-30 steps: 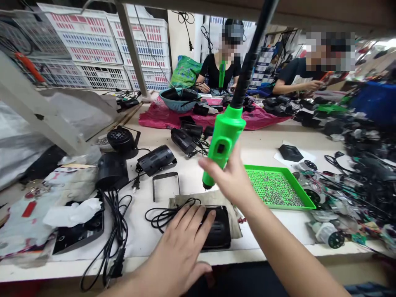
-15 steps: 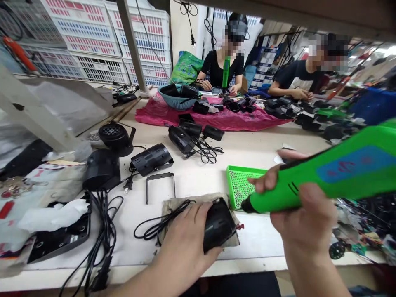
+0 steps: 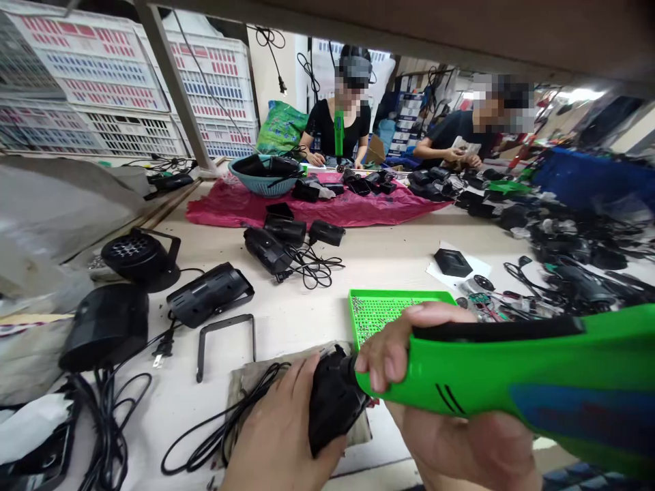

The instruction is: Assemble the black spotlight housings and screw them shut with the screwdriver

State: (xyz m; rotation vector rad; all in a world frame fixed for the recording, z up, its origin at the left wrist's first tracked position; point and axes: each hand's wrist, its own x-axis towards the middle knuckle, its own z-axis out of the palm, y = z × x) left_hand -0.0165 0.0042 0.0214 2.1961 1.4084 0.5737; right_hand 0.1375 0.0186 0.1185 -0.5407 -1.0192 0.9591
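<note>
At the bench point(image 3: 368, 266) | left hand point(image 3: 281, 436) clamped on lamp housing point(image 3: 333, 402) | right hand point(image 3: 460, 436) clamped on green screwdriver point(image 3: 512, 368) touching it

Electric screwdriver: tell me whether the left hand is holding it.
No, the left hand grips the black lamp, while the right hand holds the electric screwdriver.

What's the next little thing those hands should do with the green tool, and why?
Probably press the green electric screwdriver gently into the black lamp housing. The right hand has its tip right at the housing, and the left hand is holding the housing, so it should stay steady.
</note>
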